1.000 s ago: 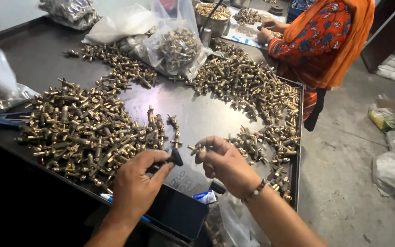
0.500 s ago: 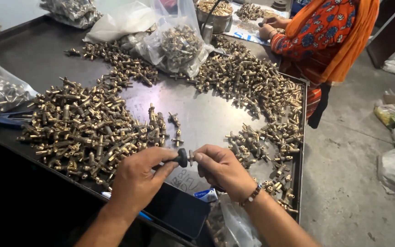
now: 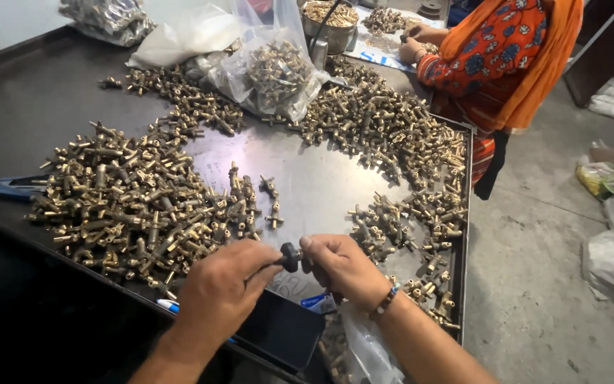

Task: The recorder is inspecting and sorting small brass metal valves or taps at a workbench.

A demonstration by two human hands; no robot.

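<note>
Packaging and screens on the bench

Clear plastic bag [image 3: 271, 71] of brass fittings at table's far edge; white bag [image 3: 182, 39] beside it; dark phone screen [image 3: 278, 331] at near edge.

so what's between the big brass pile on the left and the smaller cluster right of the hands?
Head view: mostly bare metal tabletop, with a few stray brass fittings near the left pile; the right cluster sits apart.

A single head-worn camera looks steeply down and forward over a dark metal table [image 3: 51, 99], close above the left hand [image 3: 222, 291] and right hand [image 3: 342, 267] at six o'clock. The far table end and another worker [image 3: 506, 64] sit at one o'clock; concrete floor [image 3: 534, 284] fills three o'clock.
</note>
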